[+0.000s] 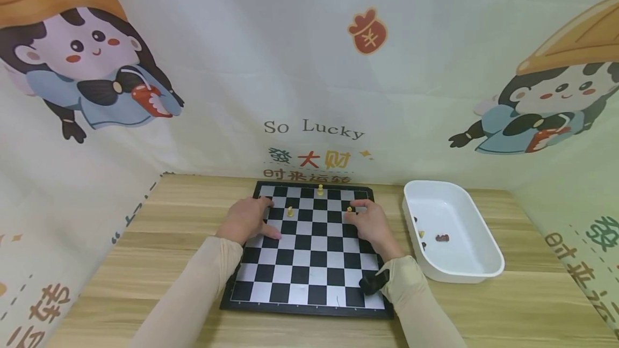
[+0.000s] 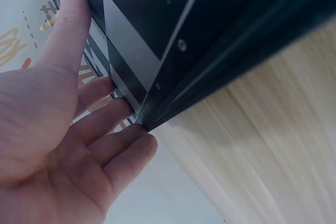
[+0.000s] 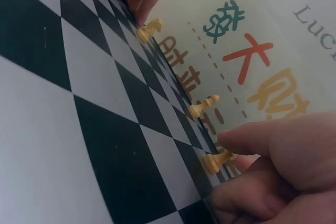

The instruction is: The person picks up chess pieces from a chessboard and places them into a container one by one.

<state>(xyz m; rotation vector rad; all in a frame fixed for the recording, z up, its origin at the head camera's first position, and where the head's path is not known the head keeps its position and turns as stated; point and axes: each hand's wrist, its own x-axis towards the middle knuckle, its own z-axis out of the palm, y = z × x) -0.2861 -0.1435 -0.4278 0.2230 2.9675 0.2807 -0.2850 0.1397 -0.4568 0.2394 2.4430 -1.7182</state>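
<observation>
A black-and-white chessboard (image 1: 300, 278) lies flat on the wooden table. My left hand (image 1: 247, 219) rests over its left edge, thumb extended across the squares and fingers spread toward the far corner. In the left wrist view the fingertips (image 2: 144, 142) meet the dark border. A yellow knight (image 1: 290, 211) stands just right of that hand. My right hand (image 1: 369, 224) is at the board's right side, thumb and fingers around a small yellow chess piece (image 3: 212, 162) that stands upright, its body uncovered. Another yellow piece with a pointed top (image 1: 320, 190) stands on the far row.
A white plastic tub (image 1: 471, 230) stands right of the board, with several small dark, reddish and yellow pieces inside. A printed cloth (image 1: 309, 85) hangs behind the table. A black wrist device (image 1: 373, 282) sits at my right cuff, overlapping the board's near right squares.
</observation>
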